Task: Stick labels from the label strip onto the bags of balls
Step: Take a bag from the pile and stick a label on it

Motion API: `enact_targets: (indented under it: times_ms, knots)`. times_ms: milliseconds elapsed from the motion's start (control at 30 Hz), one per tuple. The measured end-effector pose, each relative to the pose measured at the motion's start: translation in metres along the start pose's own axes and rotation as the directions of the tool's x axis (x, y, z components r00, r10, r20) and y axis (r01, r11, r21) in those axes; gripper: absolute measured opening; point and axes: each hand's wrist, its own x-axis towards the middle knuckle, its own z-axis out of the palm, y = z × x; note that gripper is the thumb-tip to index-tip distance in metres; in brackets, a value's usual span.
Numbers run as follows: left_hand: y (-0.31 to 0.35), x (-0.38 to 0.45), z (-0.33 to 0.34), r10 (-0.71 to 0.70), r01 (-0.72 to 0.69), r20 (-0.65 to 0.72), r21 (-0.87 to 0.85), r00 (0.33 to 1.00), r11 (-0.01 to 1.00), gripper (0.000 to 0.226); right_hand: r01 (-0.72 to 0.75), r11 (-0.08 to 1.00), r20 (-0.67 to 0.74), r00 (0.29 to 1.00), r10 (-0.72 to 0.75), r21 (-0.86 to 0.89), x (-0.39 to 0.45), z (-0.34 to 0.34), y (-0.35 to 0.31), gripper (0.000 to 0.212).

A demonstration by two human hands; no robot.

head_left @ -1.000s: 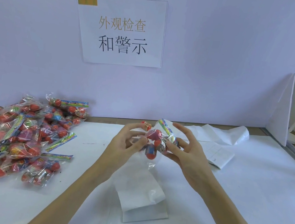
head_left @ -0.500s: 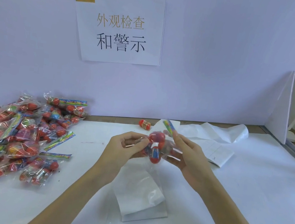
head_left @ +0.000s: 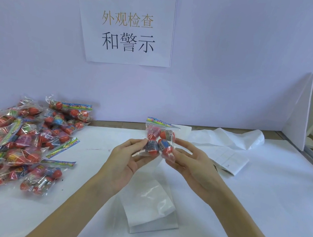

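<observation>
Head view shows the left hand and right hand, each grip pinching a side of one bag of balls held above the desk, just over the label strip. No label can be made out on this bag, so sticking it seems not yet done. A heap of bags lies well to the left; whether those are labelled cannot be told. The held bag stands upright, long axis vertical, printed header on top.
</observation>
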Motion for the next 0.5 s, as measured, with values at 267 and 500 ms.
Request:
enact_targets:
  times_ms: [267,500]
  knots:
    - [-0.0017,-0.0015,-0.0003,0.05,-0.051,0.01,0.115,0.999,0.992,0.032,0.036,0.999,-0.093,0.995,-0.039,-0.034,0.0011,-0.0003,0.0042,0.03]
    - [0.0005,-0.0061,0.0045,0.235,-0.22,0.044,0.553,0.971,0.804,0.069,0.038,0.982,-0.025,0.999,-0.044,-0.183,-0.0006,0.0,0.0054,0.022]
